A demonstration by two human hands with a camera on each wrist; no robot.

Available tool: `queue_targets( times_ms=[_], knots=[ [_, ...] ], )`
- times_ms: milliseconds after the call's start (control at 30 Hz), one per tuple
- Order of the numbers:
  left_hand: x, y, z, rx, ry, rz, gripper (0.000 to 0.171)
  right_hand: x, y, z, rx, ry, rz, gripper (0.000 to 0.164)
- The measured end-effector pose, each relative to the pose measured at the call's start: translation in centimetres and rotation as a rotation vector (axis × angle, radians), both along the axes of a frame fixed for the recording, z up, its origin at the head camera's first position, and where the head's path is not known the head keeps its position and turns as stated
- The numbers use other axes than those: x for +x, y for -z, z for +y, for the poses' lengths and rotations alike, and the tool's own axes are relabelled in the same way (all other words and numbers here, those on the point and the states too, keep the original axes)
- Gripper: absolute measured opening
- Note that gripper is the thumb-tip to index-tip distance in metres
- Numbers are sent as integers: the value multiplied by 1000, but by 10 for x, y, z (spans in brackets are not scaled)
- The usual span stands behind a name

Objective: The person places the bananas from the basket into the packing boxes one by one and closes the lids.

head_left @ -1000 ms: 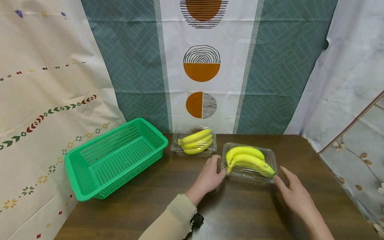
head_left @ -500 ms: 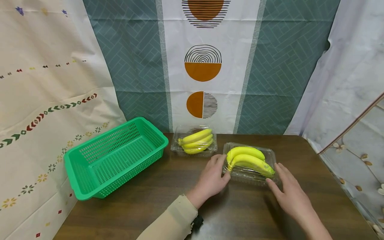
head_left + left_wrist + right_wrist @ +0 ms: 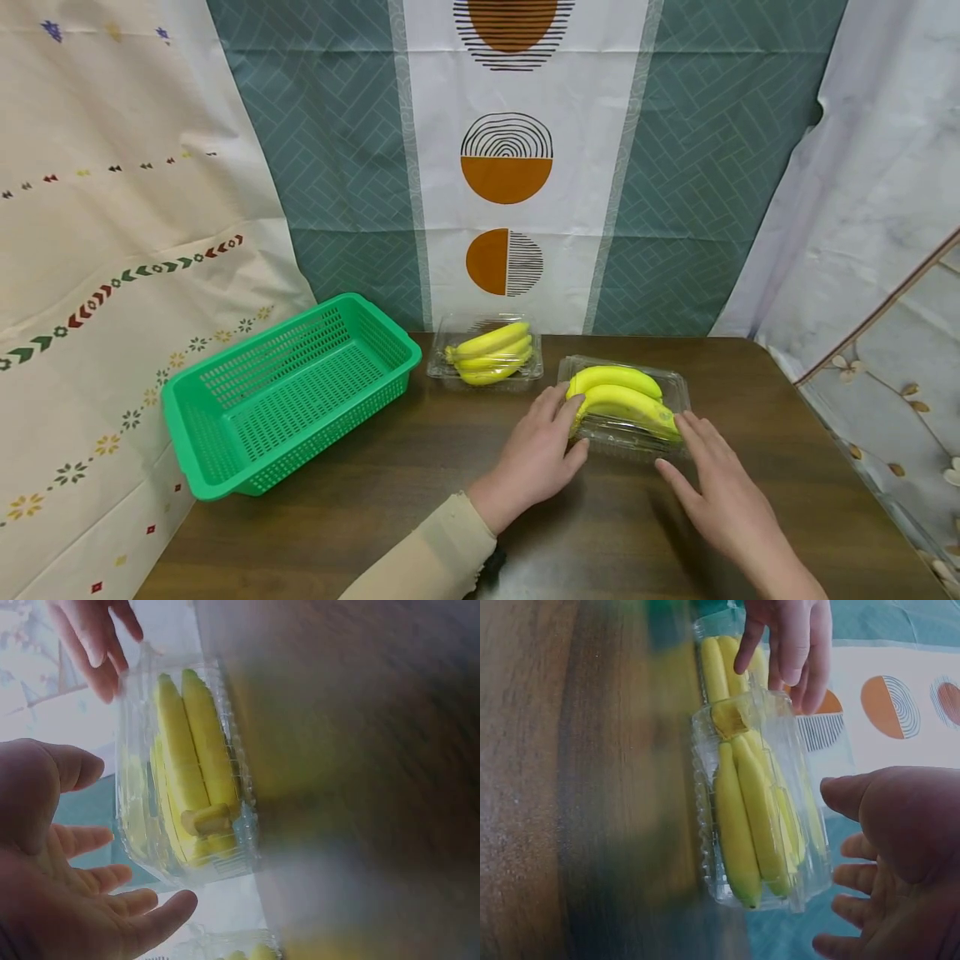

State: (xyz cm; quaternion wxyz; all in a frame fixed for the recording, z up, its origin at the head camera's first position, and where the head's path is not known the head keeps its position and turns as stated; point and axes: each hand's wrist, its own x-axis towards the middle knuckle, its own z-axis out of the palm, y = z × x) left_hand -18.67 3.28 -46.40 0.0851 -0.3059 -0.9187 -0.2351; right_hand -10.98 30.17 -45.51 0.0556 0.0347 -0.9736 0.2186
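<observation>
A clear plastic clamshell box [image 3: 626, 444] with a bunch of yellow bananas [image 3: 618, 408] inside lies on the table between my two hands. My left hand [image 3: 534, 458] is at its left front corner, fingers spread, and overlaps it in the head view. My right hand [image 3: 727, 500] stands at the right front corner with thumb and fingers apart. Both wrist views show the lid down, and a gap between each near hand, left hand [image 3: 67, 855] and right hand [image 3: 900, 855], and the box's wall.
Behind and left, another clear box [image 3: 442, 375] holds bananas [image 3: 491, 354] near the table's back edge. A green perforated basket [image 3: 330, 432] stands at the left. Patterned cloths [image 3: 337, 167] hang behind the brown table [image 3: 420, 467] and at both sides.
My left hand has moved right and my right hand left, so both now sit nearer each other over the box's front corners. The box has hardly moved.
</observation>
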Motion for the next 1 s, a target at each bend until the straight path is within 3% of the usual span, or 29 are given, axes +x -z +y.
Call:
queue_targets(
  times_ms=[233,633,767,1000],
  knots=[
    [6,0,3,-96,1,66,63,3,2,-3,34,-17,38,87],
    [18,1,7,-255,14,259,64,8,8,-5,60,-55,154,81],
    [21,1,8,-267,18,311,64,10,8,-6,65,-57,171,80],
    [23,3,8,-278,21,332,64,11,9,-5,73,-63,192,78]
  ],
)
